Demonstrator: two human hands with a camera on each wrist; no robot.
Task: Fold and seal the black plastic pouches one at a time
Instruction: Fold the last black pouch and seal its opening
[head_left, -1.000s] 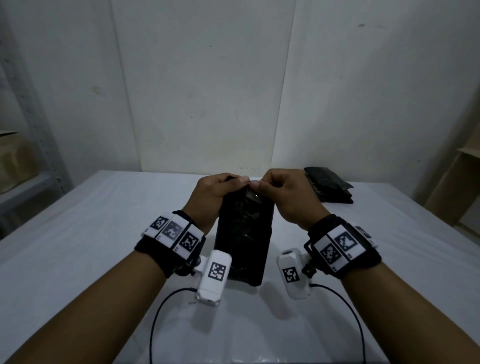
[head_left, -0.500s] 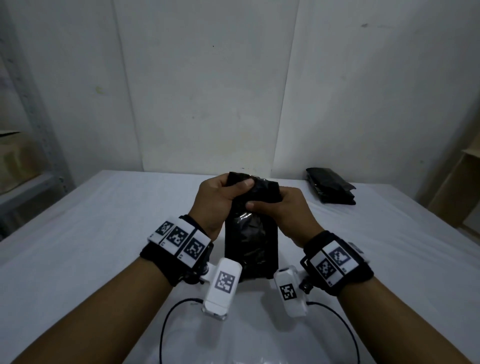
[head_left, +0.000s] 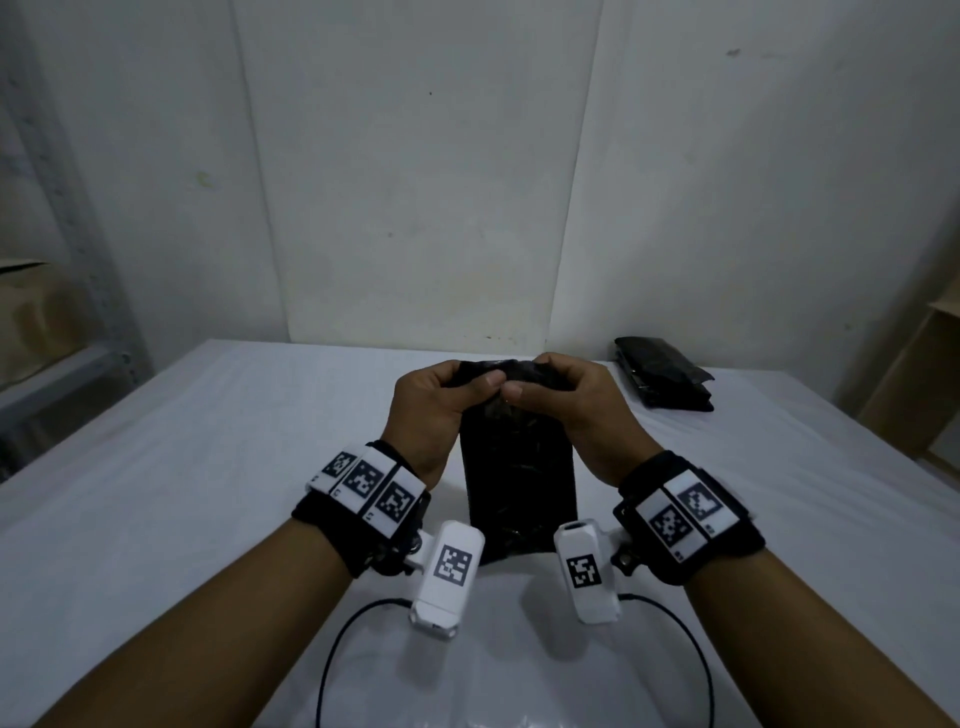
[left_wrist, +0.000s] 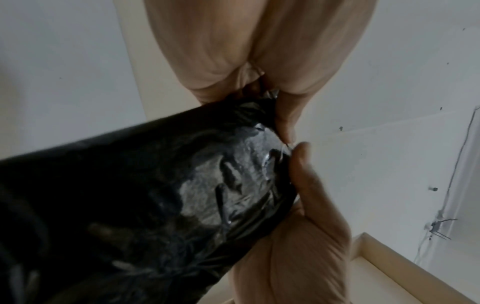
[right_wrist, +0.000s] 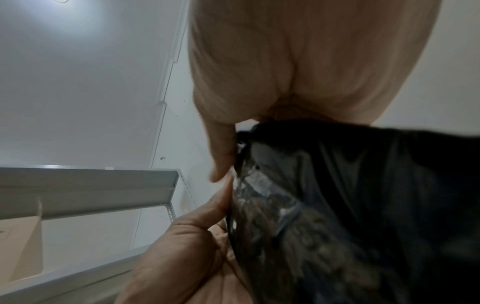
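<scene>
Head view: both hands' grips, left hand (head_left: 431, 410) and right hand (head_left: 582, 410), now roll the crinkled black plastic pouch (head_left: 517, 483)'s top lower than before, so folding is under way.

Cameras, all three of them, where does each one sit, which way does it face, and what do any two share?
Head: worn on the head, facing forward and down over the table; shows both forearms, left hand and right hand holding the pouch, plus a pile of pouches.
Left wrist: under the left hand, looking along it at the pouch; the right hand shows too.
Right wrist: under the right hand, facing the pouch, left hand and a shelf.
All share the pouch and both hands.
</scene>
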